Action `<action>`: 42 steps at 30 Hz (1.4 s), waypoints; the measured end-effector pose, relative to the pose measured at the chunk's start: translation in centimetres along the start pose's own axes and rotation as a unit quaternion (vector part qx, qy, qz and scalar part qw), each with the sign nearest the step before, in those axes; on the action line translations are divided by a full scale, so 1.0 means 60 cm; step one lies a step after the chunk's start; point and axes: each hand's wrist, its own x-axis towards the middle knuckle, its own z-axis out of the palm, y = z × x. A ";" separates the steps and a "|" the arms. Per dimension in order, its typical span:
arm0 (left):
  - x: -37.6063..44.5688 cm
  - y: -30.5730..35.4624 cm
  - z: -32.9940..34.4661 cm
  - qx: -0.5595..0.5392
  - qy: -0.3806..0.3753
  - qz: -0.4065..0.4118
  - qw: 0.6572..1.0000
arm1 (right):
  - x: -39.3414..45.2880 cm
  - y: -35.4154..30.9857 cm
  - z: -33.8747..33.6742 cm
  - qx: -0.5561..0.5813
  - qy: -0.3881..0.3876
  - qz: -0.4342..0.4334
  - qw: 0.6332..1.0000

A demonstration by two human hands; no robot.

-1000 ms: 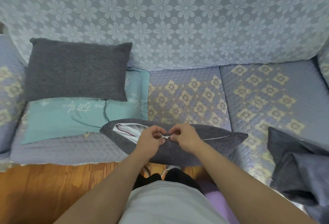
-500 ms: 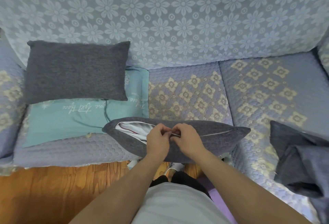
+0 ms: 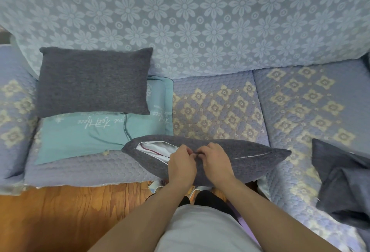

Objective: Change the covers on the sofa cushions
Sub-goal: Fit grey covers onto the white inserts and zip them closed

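left hand: fingers curled, pinching the grey cover at the zip line, just left of the right hand; the two nearly touch.
right hand: fingers curled, pinching at the same spot on the zip; the slider itself is hidden by the fingers, can't tell which hand has it.
cushion in work: dark grey cover, lying long-side across the front edge of the sofa seat, partly overhanging toward the person.
zip: closed from the hands out to the right corner, shows as a thin pale line; open from the hands to the left corner.
inner pad: white with a red line, visible through the open left part of the cover.
finished cushion: same dark grey fabric, propped against the sofa back at left, its lower edge on the teal cover.
teal cover: flat on the left seat, white script printed on it, sits just left of the cushion in work, its right part runs behind that cushion's left corner.
loose grey fabric: crumpled heap on the right seat, well apart from the hands.
floor: wood, below the sofa front at left.
person: light-coloured top and dark legs visible at bottom centre, both forearms bare.
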 end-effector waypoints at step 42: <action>0.266 -0.049 -0.213 -0.156 -0.029 -0.018 0.987 | 0.111 0.209 -0.221 -0.338 -0.028 0.085 0.937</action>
